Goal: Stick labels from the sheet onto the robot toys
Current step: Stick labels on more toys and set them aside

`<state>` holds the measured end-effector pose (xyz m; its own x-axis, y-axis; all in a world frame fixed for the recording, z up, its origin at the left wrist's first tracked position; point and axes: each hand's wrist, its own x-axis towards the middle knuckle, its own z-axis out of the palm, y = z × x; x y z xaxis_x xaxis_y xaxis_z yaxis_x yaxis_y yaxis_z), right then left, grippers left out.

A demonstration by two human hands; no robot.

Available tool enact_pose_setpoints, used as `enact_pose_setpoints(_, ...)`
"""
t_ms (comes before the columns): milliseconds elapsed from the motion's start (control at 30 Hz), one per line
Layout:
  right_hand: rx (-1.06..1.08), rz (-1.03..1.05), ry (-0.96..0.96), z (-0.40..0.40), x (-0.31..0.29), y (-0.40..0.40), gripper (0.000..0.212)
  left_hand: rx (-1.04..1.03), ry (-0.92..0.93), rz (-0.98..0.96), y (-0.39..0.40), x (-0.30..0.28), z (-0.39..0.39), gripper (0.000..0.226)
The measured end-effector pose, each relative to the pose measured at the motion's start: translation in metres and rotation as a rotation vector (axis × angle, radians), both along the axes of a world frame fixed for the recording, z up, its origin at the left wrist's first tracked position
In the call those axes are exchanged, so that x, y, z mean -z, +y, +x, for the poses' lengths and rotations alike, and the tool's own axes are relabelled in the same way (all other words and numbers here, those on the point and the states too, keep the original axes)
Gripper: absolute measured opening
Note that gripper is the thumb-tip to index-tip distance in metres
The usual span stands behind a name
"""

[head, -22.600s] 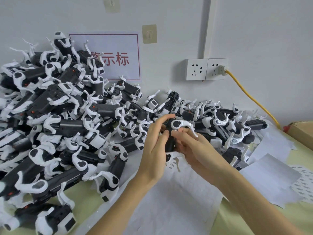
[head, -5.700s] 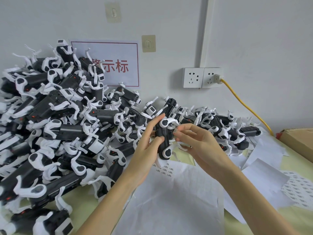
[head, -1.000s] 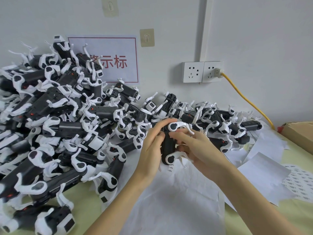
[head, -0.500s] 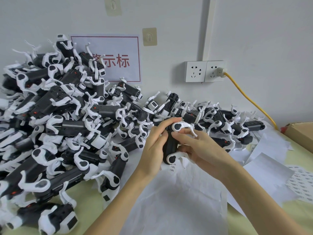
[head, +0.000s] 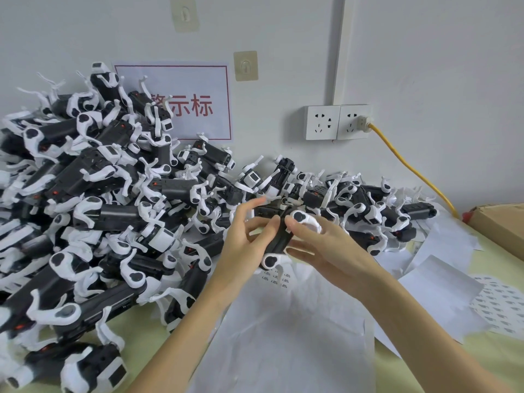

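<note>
Behind held robot toy [head: 279,236]: toy heap [head: 93,211], against wall [head: 425,52].

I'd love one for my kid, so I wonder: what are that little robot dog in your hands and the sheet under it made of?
The robot toy looks like moulded plastic: a matte black body with smooth white legs that catch a soft sheen. The label sheet looks like thin white paper, judging by its creases; a glossy backing can't be ruled out.
</note>
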<state>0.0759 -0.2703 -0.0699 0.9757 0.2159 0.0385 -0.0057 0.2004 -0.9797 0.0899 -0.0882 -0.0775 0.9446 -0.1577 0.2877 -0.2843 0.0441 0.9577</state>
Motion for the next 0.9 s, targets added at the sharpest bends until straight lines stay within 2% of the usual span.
enact_pose_setpoints(100, 0.016, 0.091, -0.025, 0.002, -0.004, -0.002, 0.056, -0.041, 0.002, -0.041, 0.002, -0.004, 0.003, 0.016)
enact_pose_setpoints(167, 0.088, 0.195, -0.027, 0.004, -0.002, 0.000, 0.057, -0.061, 0.020, -0.012, 0.004, -0.004, 0.005, 0.044)
enact_pose_setpoints(233, 0.140, 0.356, -0.032, 0.006, 0.000, 0.000, 0.058, 0.025, 0.074, -0.001, 0.005, -0.001, 0.008, 0.072)
enact_pose_setpoints(300, 0.141, 0.451, -0.037, 0.009, 0.001, -0.006, 0.061, 0.095, 0.106, -0.034, 0.003, 0.001, 0.009, 0.073)
enact_pose_setpoints(367, 0.089, 0.456, -0.034, 0.012, 0.001, -0.012, 0.066, 0.044, 0.073, -0.066, 0.003, 0.001, 0.009, 0.069)
enact_pose_setpoints(433, 0.038, 0.340, -0.054, 0.011, 0.000, -0.018, 0.062, -0.004, 0.025, -0.135, 0.004, 0.001, 0.011, 0.071)
enact_pose_setpoints(500, 0.027, 0.051, -0.134, 0.010, 0.001, -0.026, 0.056, -0.019, -0.068, -0.164, 0.011, 0.000, 0.014, 0.073)
enact_pose_setpoints(567, 0.061, -0.279, -0.240, 0.008, 0.001, -0.031, 0.059, -0.010, -0.233, -0.041, 0.020, -0.003, 0.016, 0.076)
enact_pose_setpoints(667, 0.257, -0.685, -0.438, 0.009, 0.004, -0.030, 0.068, -0.013, -0.535, 0.280, 0.028, 0.001, 0.022, 0.086)
enact_pose_setpoints(767, 0.388, -0.801, -0.580, 0.010, 0.010, -0.024, 0.073, -0.058, -0.694, 0.402, 0.026, 0.005, 0.024, 0.087)
enact_pose_setpoints(900, 0.379, -0.746, -0.608, 0.010, 0.010, -0.025, 0.076, -0.088, -0.713, 0.356, 0.026, 0.002, 0.023, 0.089)
